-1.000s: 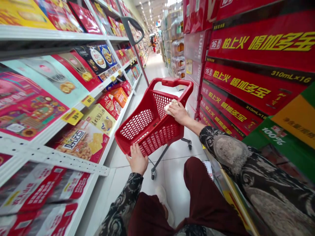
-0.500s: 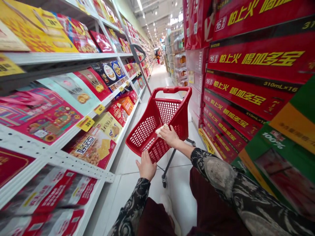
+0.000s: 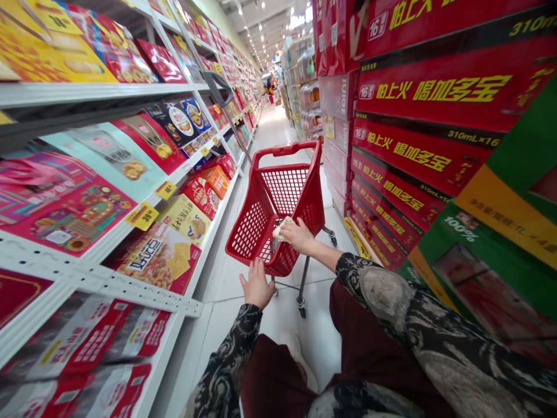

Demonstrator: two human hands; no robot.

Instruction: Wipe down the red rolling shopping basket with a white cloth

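A red plastic shopping basket cart (image 3: 243, 232) on a wheeled metal frame stands tilted in the aisle before me. My right hand (image 3: 296, 235) is closed on a crumpled whitish cloth (image 3: 284, 229), over the basket's near right rim. My left hand (image 3: 256, 284) lies at the near rim with fingers stretched out and thumb apart, holding nothing. Whether its fingertips press on the rim is hard to tell. The cart's grey loop handle (image 3: 219, 88) leans far left toward the shelves.
White shelves (image 3: 104, 92) with boxed snacks run along the left. Stacked red drink cartons (image 3: 430, 93) and green cartons (image 3: 491, 255) rise close on the right. The tiled floor (image 3: 221, 331) reaches down the aisle, where a distant person (image 3: 270, 87) stands.
The basket sits more upright and turned slightly, with its near wheels further from my left hand. My right hand and the cloth have shifted slightly left and up. The whole view has shifted a little.
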